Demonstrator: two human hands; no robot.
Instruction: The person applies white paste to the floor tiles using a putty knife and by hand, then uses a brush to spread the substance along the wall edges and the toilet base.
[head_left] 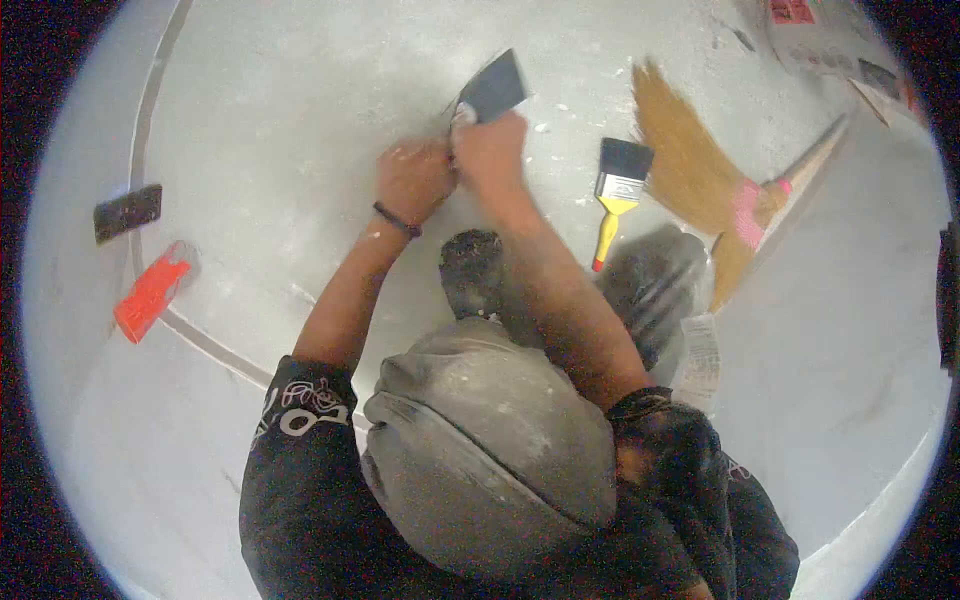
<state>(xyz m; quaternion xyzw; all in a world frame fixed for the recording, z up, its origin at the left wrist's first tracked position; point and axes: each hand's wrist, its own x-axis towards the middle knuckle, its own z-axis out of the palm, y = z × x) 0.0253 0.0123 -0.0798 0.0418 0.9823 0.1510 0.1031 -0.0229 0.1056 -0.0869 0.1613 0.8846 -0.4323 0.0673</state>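
Observation:
My two closed hands meet in front of my knees, around a putty knife (493, 88) with a wide dark blade. The blade points up and to the right, over the pale floor. My left hand (415, 178), with a dark band at its wrist, is closed at the handle end, most of which is hidden. Close to the base of the blade, my right hand (492, 150) grips the same tool. Both hands are slightly blurred.
Right of my hands lies a paintbrush (622, 190) with a yellow handle, beside a straw broom (690, 150). An orange-red container (152, 290) and a dark rectangular block (128, 214) lie at left. A printed bag (840, 40) is at upper right.

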